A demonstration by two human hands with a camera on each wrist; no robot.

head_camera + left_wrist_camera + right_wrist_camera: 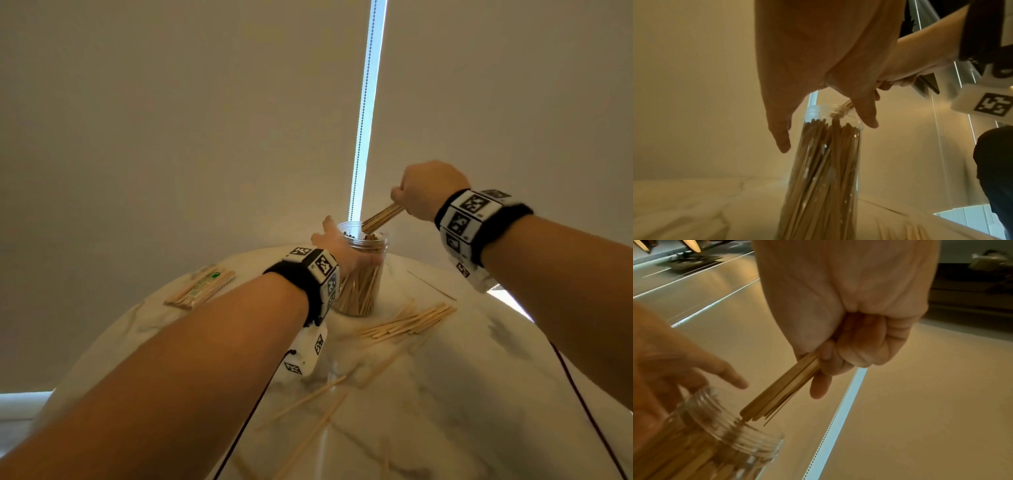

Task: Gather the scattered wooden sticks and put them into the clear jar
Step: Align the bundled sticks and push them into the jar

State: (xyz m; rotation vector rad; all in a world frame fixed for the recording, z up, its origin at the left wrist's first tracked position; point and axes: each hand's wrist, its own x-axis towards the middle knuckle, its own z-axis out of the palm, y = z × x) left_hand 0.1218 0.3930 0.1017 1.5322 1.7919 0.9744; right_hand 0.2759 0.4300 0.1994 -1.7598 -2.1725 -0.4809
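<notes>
Right hand (428,192) is gripping sticks (380,218) at jar (361,293) mouth, left hand (337,251) is cupping jar. Jar looking packed, tips risk jamming and spilling

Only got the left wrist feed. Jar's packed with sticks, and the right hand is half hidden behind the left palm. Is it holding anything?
Observer: Yes. In the right wrist view, the right hand has its fingers curled round a bundle of sticks. The tips are angled down at the open mouth of the jar.
Operator: Any sticks still to collect?
Observer: In the head view, loose sticks lie on the table just right of the jar.
Operator: Anything else out there?
Observer: A wrapped packet of sticks lies flat, left of the jar.
</notes>
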